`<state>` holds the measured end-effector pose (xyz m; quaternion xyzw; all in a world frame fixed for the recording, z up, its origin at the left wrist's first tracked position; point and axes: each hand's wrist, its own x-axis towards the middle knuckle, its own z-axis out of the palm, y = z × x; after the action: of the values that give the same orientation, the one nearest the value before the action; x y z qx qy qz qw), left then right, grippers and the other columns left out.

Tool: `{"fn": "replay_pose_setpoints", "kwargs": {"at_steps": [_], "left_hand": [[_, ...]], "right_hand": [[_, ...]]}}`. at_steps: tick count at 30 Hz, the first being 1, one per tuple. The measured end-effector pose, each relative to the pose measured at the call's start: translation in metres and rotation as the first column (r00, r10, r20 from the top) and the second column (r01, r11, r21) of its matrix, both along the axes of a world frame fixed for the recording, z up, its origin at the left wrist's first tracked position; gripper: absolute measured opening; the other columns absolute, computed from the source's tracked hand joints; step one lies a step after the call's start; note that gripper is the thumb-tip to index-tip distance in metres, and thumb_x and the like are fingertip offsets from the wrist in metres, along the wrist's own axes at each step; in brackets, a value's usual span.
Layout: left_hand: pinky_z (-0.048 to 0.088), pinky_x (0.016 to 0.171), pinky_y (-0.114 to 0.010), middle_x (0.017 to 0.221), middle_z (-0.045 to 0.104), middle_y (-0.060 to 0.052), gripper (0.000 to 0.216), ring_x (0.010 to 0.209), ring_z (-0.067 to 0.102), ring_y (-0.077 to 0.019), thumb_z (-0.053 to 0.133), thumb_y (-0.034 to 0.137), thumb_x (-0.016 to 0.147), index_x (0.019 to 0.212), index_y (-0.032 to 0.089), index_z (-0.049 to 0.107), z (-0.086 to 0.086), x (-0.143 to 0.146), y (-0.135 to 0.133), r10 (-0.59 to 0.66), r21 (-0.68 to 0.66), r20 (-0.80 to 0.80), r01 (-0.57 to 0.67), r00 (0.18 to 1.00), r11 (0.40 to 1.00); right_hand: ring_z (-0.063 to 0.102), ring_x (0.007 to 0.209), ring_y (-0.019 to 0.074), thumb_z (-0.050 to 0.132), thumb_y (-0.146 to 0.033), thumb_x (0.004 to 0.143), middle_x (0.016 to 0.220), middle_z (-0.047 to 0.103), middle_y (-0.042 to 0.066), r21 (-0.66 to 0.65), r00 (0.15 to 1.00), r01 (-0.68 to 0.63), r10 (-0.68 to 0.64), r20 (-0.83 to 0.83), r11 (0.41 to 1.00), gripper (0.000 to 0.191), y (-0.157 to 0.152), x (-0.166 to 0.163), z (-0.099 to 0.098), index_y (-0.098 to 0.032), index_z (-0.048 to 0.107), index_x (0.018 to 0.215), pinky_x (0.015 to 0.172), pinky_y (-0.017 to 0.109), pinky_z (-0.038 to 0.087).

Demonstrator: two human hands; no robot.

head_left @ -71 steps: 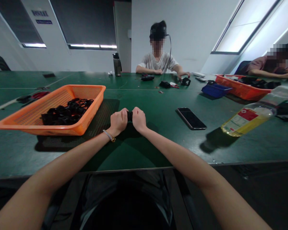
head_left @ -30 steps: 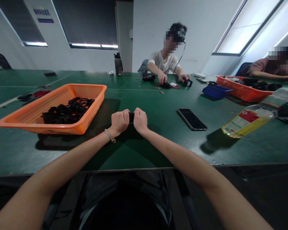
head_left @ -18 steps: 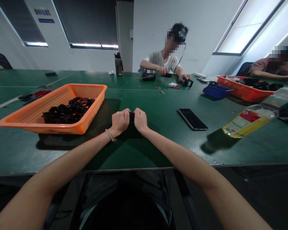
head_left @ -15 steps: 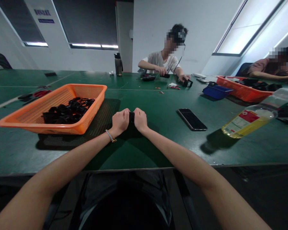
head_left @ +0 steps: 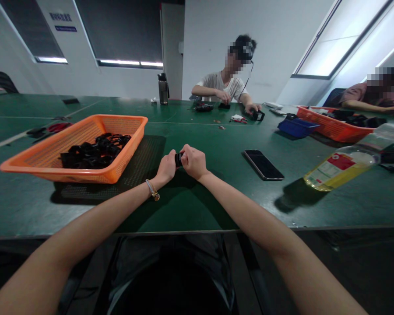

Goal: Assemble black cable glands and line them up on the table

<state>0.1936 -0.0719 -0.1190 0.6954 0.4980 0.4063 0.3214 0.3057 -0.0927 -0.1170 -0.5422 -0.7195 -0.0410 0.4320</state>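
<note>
Between my two hands is a small black part (head_left: pixel 178 159), mostly covered by fingers, so its exact kind cannot be made out. My left hand (head_left: pixel 167 167) is closed on its left side, with a bracelet at the wrist. My right hand (head_left: pixel 193 162) wraps its right side, thumb and finger pressed near the top. Both hands hover just over the green table (head_left: pixel 184 210). To their left stands an orange plastic basket (head_left: pixel 131 144) with a heap of black parts (head_left: pixel 95 153) in it.
Right of my hands lies a phone (head_left: pixel 263 165). Farther right is a bottle of yellow liquid (head_left: pixel 338 168). Behind it are a blue bin (head_left: pixel 297 127) and another orange basket (head_left: pixel 335 127). A dark flask (head_left: pixel 163 89) stands far back. Two people sit across and at the right.
My right hand has turned and shifted slightly right and up over the black part. My left hand has rolled a little, opening its grip outline. The person opposite has moved a hand slightly.
</note>
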Motion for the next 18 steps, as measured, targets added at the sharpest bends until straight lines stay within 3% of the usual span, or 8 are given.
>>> {"fn": "replay_pose_setpoints", "kwargs": {"at_steps": [11,18], "left_hand": [[0.045,0.062,-0.029,0.065,0.068,-0.011,0.050,0.067,0.065,-0.0220,0.021,0.031,0.091,0.066,0.015,0.061,0.002,-0.008,-0.006,0.102,0.188,-0.258,-0.053,0.961,0.981],[0.042,0.064,-0.027,0.073,0.071,-0.010,0.042,0.072,0.066,-0.0213,0.024,0.027,0.090,0.083,0.017,0.064,0.007,-0.009,-0.010,0.144,0.311,-0.419,-0.007,0.896,0.951]], "right_hand": [[0.038,0.045,0.0121,0.031,-0.018,0.083,0.051,0.042,-0.004,-0.074,0.984,0.117,-0.125,-0.126,0.990,0.020,-0.006,-0.012,-0.001,-0.022,0.044,0.069,0.049,0.023,0.024],[0.039,0.050,0.0144,0.026,-0.019,0.084,0.053,0.039,-0.003,-0.141,0.942,0.166,-0.200,-0.271,0.976,0.025,-0.007,-0.016,-0.002,-0.023,0.032,0.060,0.049,0.024,0.025]]}}
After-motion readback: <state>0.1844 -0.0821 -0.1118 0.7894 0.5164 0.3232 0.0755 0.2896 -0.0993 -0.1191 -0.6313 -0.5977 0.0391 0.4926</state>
